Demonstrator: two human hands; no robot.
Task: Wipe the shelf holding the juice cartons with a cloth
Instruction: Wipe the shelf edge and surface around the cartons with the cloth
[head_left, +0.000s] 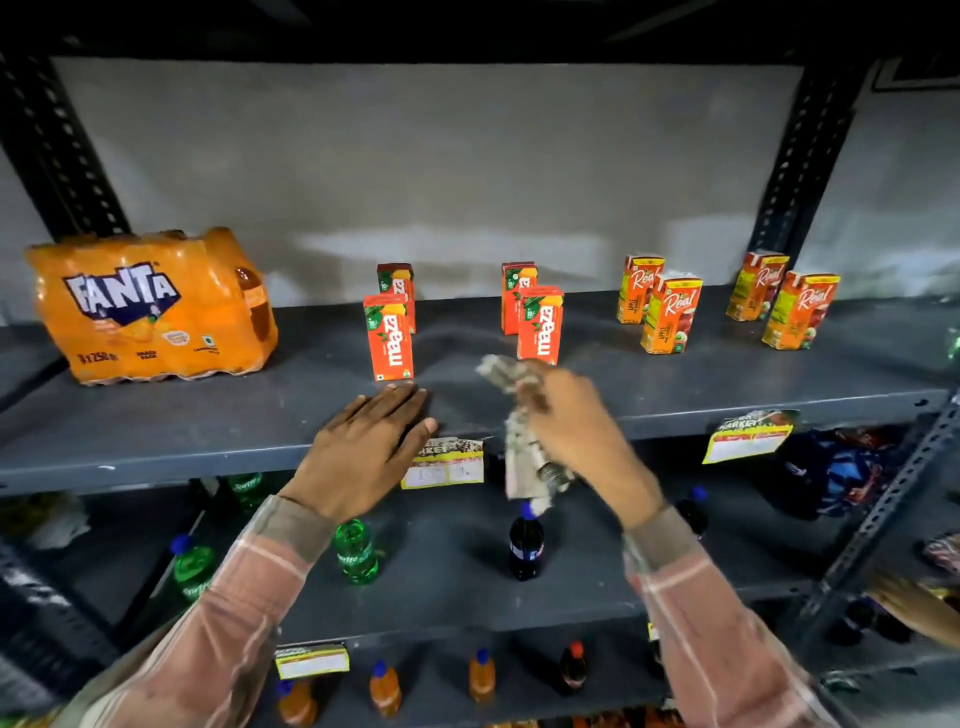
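My right hand (566, 415) is closed around a crumpled greyish patterned cloth (519, 441); one end bunches above my knuckles, the rest hangs down past the front lip of the dark grey metal shelf (208, 415). The cloth is blurred, so I can't tell whether it touches the shelf yet. My left hand (363, 447) is open, flat, palm down on the front edge, fingertips just short of the nearest orange Maaza juice carton (388, 338). Key relation: the bare strip to wipe lies straight ahead of and slightly left of my right hand, between that carton and a second front Maaza carton (540, 325), which stands just beyond my right knuckles. The shelf's long axis runs left-right, so I judge the stroke goes sideways along the front, and the right hand is the one to do it. The green-and-orange Real juice cartons (670, 317) stand further right, and the shrink-wrapped orange Fanta bottle pack (150, 306) sits at far left. Hidden: the shelf under my hands, and the base of the second Maaza carton behind the cloth. Shelf ends are cut off.
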